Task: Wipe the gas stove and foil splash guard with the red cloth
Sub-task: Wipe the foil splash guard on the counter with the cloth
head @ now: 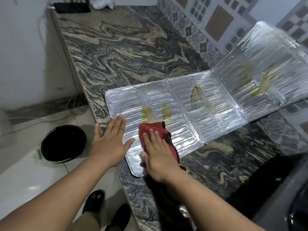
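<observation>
The silver foil splash guard (pixel 208 104) lies mostly flat on the marbled stone counter, its far right panels bent upward against the tiled wall. Yellow-brown grease streaks mark several panels. My right hand (pixel 156 152) presses flat on the red cloth (pixel 153 129), which sits on the guard's near left panel just below two yellow streaks. My left hand (pixel 111 139) lies flat with straight fingers on the guard's left edge and the counter rim. A dark, shiny edge at the bottom right (pixel 298 205) may be the gas stove; too little shows to tell.
The marbled counter (pixel 125 47) stretches away to the back, where a dark object (pixel 71 7) and white crumpled material (pixel 103 3) lie. A black bucket (pixel 63 144) stands on the tiled floor at the left. My sandalled feet show below.
</observation>
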